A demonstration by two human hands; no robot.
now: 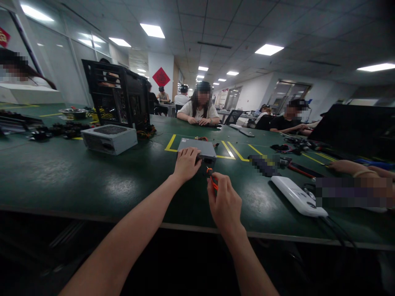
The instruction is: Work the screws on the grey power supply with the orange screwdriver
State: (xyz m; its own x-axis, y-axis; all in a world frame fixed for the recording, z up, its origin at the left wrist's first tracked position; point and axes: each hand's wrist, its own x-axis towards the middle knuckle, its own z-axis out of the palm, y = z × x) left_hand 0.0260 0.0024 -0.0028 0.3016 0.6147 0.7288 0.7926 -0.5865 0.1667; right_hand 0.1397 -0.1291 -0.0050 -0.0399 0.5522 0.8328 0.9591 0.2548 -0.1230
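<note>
A grey metal computer power supply (202,146) lies on the green table in front of me, partly inside a yellow tape outline. My left hand (187,162) grips its near left side, the fingers over the top and the thumb against the front face. Closed around an orange and black screwdriver (210,171), my right hand (224,197) is just short of the power supply's near right corner. The screwdriver's thin tip points toward that corner; whether it touches is too small to tell. The palm hides most of the handle.
A second power supply (109,139) and an open black computer case (120,94) stand to the left. On the right lie a white power strip (298,195), tools and cables, near a co-worker's hand (345,167). Across the table sits another person (200,109).
</note>
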